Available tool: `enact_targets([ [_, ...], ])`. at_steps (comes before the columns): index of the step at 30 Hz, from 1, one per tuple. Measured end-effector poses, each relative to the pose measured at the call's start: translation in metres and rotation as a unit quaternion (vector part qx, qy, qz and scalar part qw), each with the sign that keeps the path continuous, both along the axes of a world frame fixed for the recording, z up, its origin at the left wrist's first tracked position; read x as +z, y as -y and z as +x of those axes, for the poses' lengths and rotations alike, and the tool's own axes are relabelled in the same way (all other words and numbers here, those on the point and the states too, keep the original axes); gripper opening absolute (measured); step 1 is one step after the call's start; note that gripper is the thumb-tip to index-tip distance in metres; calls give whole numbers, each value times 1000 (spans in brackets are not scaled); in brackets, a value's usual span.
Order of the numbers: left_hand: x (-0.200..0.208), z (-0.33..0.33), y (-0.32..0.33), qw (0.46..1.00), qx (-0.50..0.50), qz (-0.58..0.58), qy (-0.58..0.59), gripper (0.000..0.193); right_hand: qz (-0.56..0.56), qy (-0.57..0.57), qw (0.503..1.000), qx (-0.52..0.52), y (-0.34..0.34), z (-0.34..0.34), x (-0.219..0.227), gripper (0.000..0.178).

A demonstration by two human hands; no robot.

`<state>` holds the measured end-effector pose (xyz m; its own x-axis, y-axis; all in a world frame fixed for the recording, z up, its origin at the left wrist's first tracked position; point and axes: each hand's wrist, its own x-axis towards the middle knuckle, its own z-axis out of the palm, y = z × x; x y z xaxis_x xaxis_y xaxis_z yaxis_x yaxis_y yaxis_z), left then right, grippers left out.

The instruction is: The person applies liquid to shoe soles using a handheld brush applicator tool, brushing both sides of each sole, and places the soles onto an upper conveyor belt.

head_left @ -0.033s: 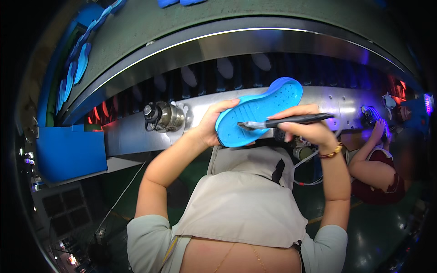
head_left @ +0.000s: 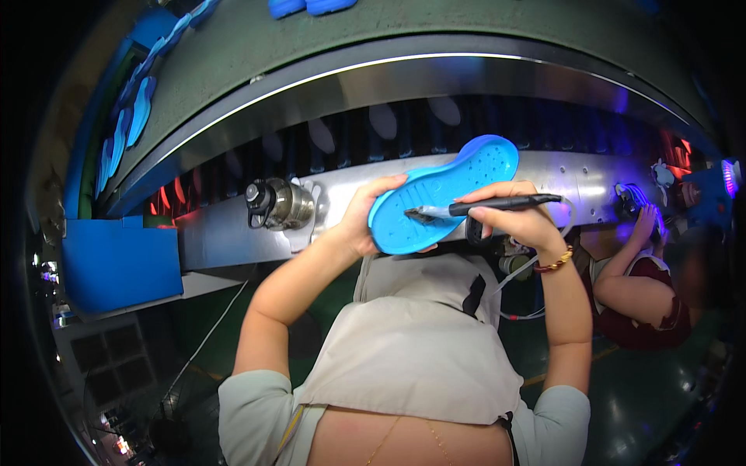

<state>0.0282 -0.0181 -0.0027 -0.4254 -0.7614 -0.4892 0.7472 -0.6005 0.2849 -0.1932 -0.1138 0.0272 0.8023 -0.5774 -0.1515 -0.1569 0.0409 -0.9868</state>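
My left hand [head_left: 365,216] holds a bright blue shoe sole [head_left: 458,180] by its near left end, thumb on the rim and fingers underneath. The sole tilts up to the far right, its ribbed and dimpled inner face showing. In my right hand [head_left: 527,224] is a brush [head_left: 497,204] with a black handle and a pale tube at its back end. Dark bristles rest on or just over the ribbed part of the sole; actual contact is hard to tell.
A metal bench [head_left: 334,186] runs across, with a dark translucent bottle [head_left: 281,204] on its left. Behind is a green belt [head_left: 466,19] carrying blue soles [head_left: 311,6]. A blue box [head_left: 120,260] stands at left. Another person's arm [head_left: 625,252] works at right.
The brush handle and my right hand have shifted slightly left, and more of the pale tube shows behind the handle. The sole stays in my left hand, nearly where it was.
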Motion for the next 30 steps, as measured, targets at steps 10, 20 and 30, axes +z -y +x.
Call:
enact_targets([
  [10, -49, 13, -19, 995, 99, -6, 18, 53, -294, 40, 942, -159, -57, 22, -52, 15],
  [20, 71, 146, -52, 857, 287, -426, 44, 63, 118, 296, 936, -150, -44, -3, -48, 24],
  [30, 81, 198, 85, 685, 472, -266, 487, 46, 198, 287, 908, -233, -64, -3, -64, 23],
])
